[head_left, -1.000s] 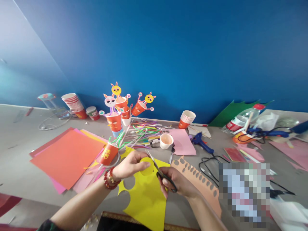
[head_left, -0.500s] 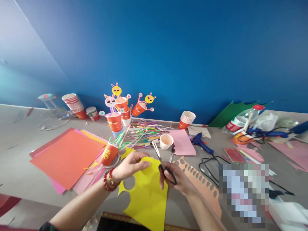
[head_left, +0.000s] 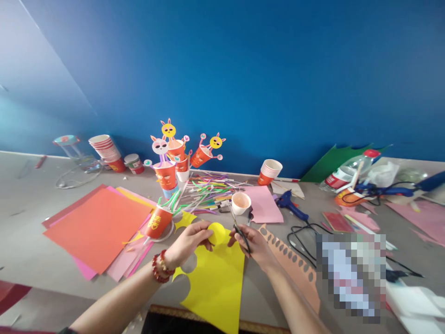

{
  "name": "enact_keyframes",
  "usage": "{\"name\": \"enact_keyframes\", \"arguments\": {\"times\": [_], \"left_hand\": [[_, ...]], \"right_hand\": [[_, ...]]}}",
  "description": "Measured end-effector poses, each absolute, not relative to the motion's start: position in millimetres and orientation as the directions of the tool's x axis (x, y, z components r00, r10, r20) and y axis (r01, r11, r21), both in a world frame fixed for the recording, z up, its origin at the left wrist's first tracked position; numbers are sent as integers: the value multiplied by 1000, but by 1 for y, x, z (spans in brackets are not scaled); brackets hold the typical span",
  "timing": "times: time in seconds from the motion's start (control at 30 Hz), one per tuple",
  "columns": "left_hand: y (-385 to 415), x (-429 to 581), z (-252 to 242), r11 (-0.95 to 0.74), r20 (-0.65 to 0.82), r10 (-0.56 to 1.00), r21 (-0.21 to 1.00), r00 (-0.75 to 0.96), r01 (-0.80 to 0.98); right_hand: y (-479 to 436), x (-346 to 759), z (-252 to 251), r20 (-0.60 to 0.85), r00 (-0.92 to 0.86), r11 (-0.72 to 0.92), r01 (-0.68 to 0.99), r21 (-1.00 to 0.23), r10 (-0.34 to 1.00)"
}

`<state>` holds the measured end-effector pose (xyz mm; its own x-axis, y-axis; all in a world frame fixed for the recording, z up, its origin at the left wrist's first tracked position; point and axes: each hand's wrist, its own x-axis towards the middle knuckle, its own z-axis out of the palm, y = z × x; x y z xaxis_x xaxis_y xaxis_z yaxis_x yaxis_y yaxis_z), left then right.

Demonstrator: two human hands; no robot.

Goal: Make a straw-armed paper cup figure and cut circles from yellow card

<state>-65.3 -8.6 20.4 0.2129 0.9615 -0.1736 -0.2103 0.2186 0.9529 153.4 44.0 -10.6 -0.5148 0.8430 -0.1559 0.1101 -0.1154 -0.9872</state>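
Observation:
A small yellow paper circle is pinched by its left edge between the thumb and fingers of my left hand, which wears red bead bracelets. Scissors with black handles sit in my right hand, their blades pointing up and away. That hand's thumb and fingertips are just right of the circle. Below both hands lies a yellow paper sheet with rounded bites cut from its left side. Beyond the scissors stands a white paper cup.
Red cups with paper animal faces stand at the back left, near scattered coloured pipe cleaners. Orange and pink sheets lie left. To the right are a blue glue gun with its cord, a peach sheet with holes and a bottle.
The yellow circle has been raised and tilted toward me, apart from the sheet's edge. My right hand has turned the scissors, and its fingers have come closer to the circle.

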Motion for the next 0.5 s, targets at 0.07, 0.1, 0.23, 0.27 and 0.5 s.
{"name": "enact_keyframes", "arguments": {"times": [0.07,0.1,0.23,0.27,0.5], "left_hand": [[-10,-66,17,213,-176,962,962,210,-169],[-11,-67,15,199,-168,964,970,206,-141],[-13,-72,-1,134,-123,974,990,189,-44],[-14,-73,-5,130,-121,974,991,192,-35],[-18,-78,-18,7,-62,982,955,179,298]], "right_hand": [[45,153,-11,-156,-480,-86,164,-983,863],[46,153,-12,-144,-456,-65,184,-981,878],[47,155,-14,-54,-376,21,193,-981,925],[46,157,-13,-30,-374,52,208,-977,927],[20,171,24,-2,-363,271,698,-663,932]]}}
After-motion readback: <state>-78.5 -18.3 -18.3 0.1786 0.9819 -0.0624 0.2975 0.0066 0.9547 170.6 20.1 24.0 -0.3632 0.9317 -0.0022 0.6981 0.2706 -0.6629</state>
